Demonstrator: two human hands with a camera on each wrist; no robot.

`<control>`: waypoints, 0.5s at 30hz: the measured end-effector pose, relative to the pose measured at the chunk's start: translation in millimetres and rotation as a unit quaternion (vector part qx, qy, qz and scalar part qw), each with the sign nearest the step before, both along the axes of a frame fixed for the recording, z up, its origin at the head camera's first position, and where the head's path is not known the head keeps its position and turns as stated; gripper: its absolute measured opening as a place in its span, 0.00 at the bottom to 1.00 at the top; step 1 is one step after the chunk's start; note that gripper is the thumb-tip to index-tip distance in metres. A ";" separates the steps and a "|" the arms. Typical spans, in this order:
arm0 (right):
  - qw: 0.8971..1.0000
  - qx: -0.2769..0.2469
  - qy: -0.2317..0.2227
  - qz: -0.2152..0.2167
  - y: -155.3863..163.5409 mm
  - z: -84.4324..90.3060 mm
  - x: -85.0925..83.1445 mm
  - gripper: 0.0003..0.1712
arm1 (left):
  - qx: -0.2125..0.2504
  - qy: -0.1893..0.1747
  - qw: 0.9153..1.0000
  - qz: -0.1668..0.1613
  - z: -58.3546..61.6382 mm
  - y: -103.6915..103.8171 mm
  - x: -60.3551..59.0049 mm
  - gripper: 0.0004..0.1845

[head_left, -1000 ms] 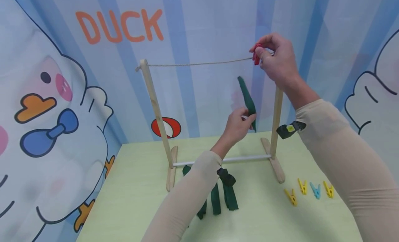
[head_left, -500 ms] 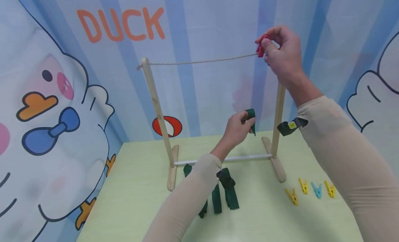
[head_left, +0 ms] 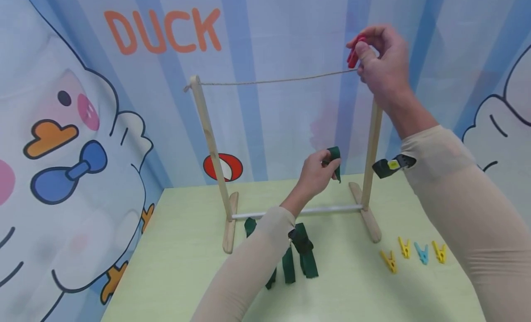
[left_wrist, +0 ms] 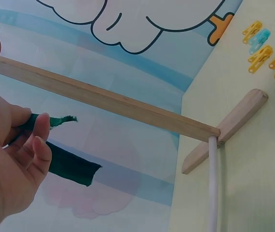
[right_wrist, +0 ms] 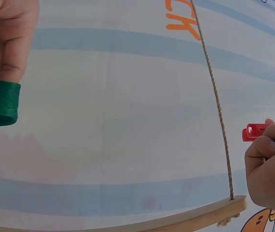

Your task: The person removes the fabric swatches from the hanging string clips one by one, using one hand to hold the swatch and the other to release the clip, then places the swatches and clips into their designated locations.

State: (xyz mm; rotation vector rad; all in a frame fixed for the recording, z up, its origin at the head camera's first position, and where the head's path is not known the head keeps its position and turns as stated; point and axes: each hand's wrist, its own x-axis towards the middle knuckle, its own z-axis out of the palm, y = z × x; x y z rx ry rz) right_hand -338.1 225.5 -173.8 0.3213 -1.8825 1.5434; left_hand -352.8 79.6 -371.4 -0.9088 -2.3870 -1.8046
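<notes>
My right hand (head_left: pixel 379 59) is raised at the right end of the twine line (head_left: pixel 274 80) and pinches a red clothespin (head_left: pixel 354 52) just above it; the red clothespin (right_wrist: pixel 254 131) shows beside the twine (right_wrist: pixel 215 96) in the right wrist view. The line is strung between the two posts of a small wooden rack (head_left: pixel 207 142). Lower down, my left hand (head_left: pixel 317 172) grips a folded dark green cloth strip (head_left: pixel 335 159) in front of the rack's right post (head_left: pixel 370 146). In the left wrist view the green strip (left_wrist: pixel 65 164) hangs from the curled fingers (left_wrist: pixel 28 150).
Several more green strips (head_left: pixel 296 255) lie on the pale green table (head_left: pixel 186 248) under my left forearm. Yellow clothespins (head_left: pixel 390 261) and a blue clothespin (head_left: pixel 421 253) lie at the front right. A cartoon duck backdrop (head_left: pixel 83 128) closes in the back and left.
My right hand lifted the red clothespin up and to the right, off the twine. The green strip, upright a second ago, is now folded down in my left hand, which stayed almost in place.
</notes>
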 end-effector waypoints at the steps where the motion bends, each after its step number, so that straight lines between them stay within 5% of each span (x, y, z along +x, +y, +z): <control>1: 1.000 0.002 0.003 0.000 0.5 0.1 0.8 0.11 | 0.000 -0.001 1.000 0.000 -1.0 -0.1 0.1 0.08; 15: 0.991 -0.070 0.061 0.095 5.5 -11.5 18.9 0.12 | 0.006 -0.008 1.000 0.005 -15.5 -7.1 -1.6 0.09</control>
